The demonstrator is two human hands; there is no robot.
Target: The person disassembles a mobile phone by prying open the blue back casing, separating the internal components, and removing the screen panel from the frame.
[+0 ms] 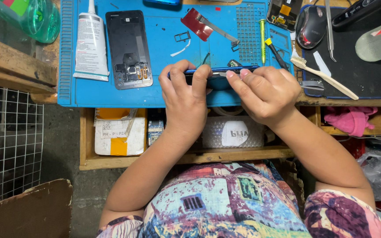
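Observation:
A blue phone (219, 70) stands on its long edge at the near side of the blue work mat (164, 48). My left hand (186, 99) grips its left half, fingers curled over the top edge. My right hand (265, 90) holds the right half, thumb and forefinger pinched at the top edge near the middle; a thin tool may be there, too small to tell. An opened phone back (128, 46) with exposed parts lies on the mat to the left, apart from both hands.
A white glue tube (90, 44) lies left of the opened phone. A red panel (197, 24), a green screwdriver (263, 39), a toothbrush (323, 75), tweezers (329, 31) and a mouse (311, 26) lie beyond. An open drawer (124, 132) holds boxes below the bench.

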